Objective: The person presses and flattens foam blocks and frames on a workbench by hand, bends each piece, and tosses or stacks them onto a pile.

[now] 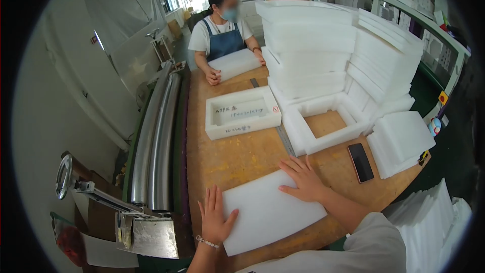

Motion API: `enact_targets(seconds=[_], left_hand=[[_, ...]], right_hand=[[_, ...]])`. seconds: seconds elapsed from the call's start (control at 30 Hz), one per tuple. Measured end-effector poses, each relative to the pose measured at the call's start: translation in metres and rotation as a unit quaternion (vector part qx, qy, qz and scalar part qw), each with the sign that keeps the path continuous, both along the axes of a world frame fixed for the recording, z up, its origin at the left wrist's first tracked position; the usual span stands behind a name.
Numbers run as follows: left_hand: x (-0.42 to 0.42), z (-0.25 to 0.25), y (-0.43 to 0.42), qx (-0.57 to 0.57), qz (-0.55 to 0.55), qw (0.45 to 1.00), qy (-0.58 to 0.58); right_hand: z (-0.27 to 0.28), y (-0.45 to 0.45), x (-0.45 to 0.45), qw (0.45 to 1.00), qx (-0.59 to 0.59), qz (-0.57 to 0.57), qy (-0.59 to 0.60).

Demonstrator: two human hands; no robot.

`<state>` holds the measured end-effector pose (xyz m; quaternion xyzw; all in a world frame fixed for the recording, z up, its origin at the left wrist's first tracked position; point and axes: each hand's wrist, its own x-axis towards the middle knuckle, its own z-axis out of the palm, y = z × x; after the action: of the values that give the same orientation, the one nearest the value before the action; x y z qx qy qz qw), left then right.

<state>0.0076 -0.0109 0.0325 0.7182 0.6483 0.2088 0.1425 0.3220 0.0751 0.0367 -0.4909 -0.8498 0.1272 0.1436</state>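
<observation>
A flat white foam sheet (270,215) lies on the wooden table near its front edge. At the sheet's left edge is my left hand (217,217), fingers stretched and apart, with a beaded bracelet at the wrist. My right hand (303,179) rests spread on the sheet's upper right part. Neither hand grips anything. Beyond them stands a white foam box (242,126) with handwriting on it. A metal ruler (285,140) lies beside the box, partly hidden by it. A dark phone (360,163) is to the right of my right hand.
Tall stacks of white foam sheets (313,50) stand at the back right, behind a foam frame (323,141). A lower stack (401,141) sits at the right edge. Metal rollers (164,141) run along the left. Across the table (207,162) a co-worker (225,38) holds a white foam piece.
</observation>
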Motion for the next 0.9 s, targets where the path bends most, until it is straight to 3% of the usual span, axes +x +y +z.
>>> enact_targets(seconds=[0.17, 0.23, 0.3, 0.5, 0.9], left_hand=[[0.002, 0.0, -0.005, 0.034, -0.007, 0.999, -0.001], [0.007, 0.014, -0.02, 0.054, -0.028, 0.996, 0.06], [0.01, 0.026, -0.028, 0.074, -0.043, 0.989, 0.125], [0.053, 0.024, -0.044, 0.065, -0.081, 0.993, 0.061], [0.031, 0.022, -0.054, 0.01, -0.047, 0.996, 0.077]], right_hand=[[0.004, -0.001, -0.002, 0.999, 0.032, 0.005, 0.013], [0.01, -0.014, -0.009, 0.997, 0.076, -0.005, 0.009], [0.029, -0.044, -0.021, 0.998, 0.045, 0.038, 0.009], [0.009, -0.084, -0.062, 0.995, 0.037, 0.083, 0.037], [0.012, -0.065, 0.006, 0.998, -0.002, -0.044, 0.033]])
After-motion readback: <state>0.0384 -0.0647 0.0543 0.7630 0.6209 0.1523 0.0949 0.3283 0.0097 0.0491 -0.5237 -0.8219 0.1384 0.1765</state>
